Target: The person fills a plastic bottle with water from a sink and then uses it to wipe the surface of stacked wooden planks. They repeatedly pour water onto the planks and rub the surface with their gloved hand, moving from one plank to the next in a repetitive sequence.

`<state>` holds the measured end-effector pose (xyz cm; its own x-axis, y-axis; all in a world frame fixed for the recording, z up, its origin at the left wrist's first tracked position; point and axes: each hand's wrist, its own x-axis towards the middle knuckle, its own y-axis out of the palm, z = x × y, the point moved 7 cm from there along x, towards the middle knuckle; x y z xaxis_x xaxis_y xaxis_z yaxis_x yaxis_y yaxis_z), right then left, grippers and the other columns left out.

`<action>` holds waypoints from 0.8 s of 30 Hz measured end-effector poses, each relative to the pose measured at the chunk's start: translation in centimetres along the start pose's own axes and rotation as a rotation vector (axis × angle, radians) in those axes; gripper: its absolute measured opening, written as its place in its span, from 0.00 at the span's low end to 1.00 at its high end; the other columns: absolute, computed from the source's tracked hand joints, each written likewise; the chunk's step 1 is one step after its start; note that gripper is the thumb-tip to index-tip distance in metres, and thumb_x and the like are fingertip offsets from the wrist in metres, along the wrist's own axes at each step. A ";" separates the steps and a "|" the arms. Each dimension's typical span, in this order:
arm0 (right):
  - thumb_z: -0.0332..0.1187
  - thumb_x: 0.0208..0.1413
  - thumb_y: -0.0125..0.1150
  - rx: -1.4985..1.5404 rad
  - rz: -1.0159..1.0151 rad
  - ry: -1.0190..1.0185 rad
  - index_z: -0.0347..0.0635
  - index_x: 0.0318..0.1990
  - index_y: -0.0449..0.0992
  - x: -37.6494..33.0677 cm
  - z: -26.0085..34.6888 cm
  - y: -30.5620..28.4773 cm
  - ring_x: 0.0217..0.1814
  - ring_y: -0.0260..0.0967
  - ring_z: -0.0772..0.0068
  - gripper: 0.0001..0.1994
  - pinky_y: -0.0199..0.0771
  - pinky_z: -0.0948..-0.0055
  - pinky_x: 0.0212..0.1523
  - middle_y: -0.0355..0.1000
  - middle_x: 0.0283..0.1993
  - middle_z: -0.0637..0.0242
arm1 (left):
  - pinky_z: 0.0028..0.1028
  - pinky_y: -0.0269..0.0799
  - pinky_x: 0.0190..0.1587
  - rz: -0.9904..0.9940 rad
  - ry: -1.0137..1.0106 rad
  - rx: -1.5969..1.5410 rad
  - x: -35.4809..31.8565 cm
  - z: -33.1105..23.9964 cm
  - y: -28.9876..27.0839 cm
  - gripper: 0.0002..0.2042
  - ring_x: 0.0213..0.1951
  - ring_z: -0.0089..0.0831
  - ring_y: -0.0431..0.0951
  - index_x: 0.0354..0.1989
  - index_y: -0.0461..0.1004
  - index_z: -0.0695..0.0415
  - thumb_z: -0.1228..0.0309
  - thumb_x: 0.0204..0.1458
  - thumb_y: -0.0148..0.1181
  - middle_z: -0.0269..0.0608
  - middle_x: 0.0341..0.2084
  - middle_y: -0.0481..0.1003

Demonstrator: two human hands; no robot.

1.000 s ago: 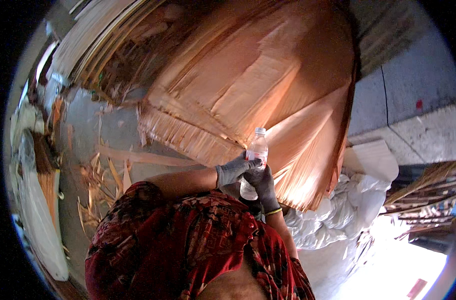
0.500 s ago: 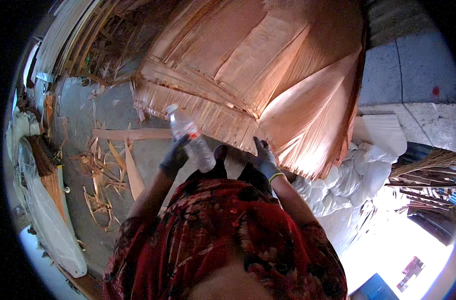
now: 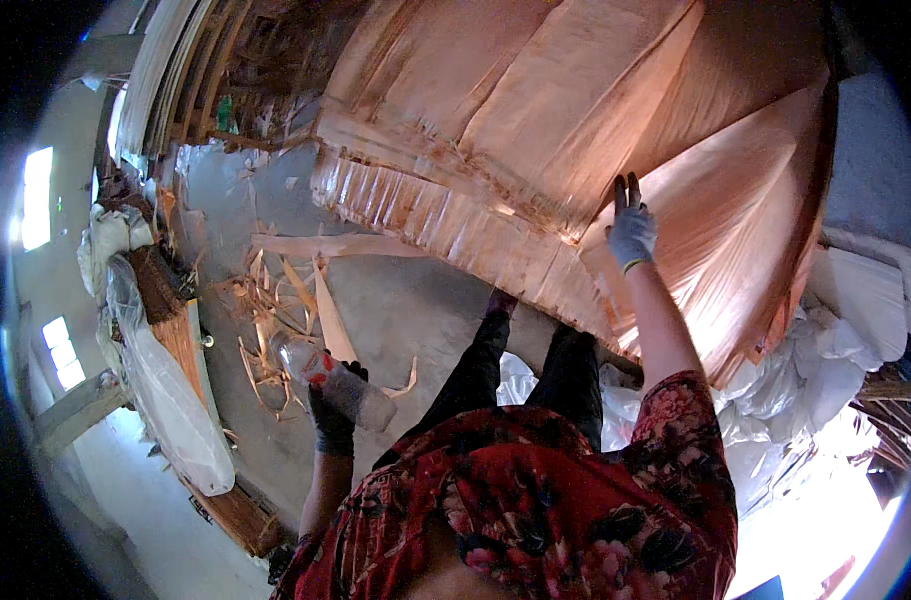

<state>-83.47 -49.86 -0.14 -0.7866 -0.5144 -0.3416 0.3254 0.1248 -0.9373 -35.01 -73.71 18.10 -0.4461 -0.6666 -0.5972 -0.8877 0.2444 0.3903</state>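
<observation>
While the left hand (image 3: 332, 420) grips a plastic bottle (image 3: 337, 385) over bare floor, the right hand (image 3: 631, 228) rests open-fingered on the veneer stack (image 3: 575, 130).

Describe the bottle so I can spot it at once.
Start from the big stack of reddish-brown veneer sheets, then look lower left over the grey concrete floor. There the left hand, in a dark glove, holds a clear plastic bottle, the only see-through thing among the wood scraps.
</observation>
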 end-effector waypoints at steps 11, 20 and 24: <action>0.32 0.42 0.56 -0.024 -0.094 -0.376 0.44 0.30 0.70 -3.8 -6.8 -2.9 0.36 0.67 0.59 0.07 0.67 0.62 0.36 0.66 0.34 0.60 | 0.41 0.51 0.59 0.197 -0.202 0.202 3.1 2.3 2.7 0.36 0.54 0.48 0.61 0.55 0.56 0.66 0.46 0.46 0.47 0.55 0.53 0.61; 0.27 0.42 0.52 0.151 -0.281 -0.023 0.41 0.45 0.67 -25.9 -29.4 -8.5 0.45 0.64 0.54 0.17 0.63 0.62 0.46 0.65 0.46 0.54 | 0.36 0.63 0.52 0.506 -0.169 0.227 8.6 6.2 16.9 0.28 0.49 0.38 0.67 0.53 0.57 0.61 0.64 0.45 0.59 0.44 0.45 0.67; 0.32 0.34 0.70 0.973 -0.266 0.035 0.44 0.61 0.50 -25.1 -17.0 -12.6 0.49 0.60 0.69 0.44 0.65 0.71 0.46 0.60 0.54 0.63 | 0.31 0.69 0.45 0.678 -0.204 0.400 5.1 9.6 29.4 0.24 0.41 0.30 0.71 0.47 0.63 0.59 0.68 0.41 0.64 0.39 0.38 0.70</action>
<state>-76.74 -24.14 19.06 -0.9058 -0.3976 -0.1463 0.4117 -0.7447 -0.5252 -64.47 -63.16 19.82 -0.8791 -0.1518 -0.4518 -0.3738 0.8078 0.4558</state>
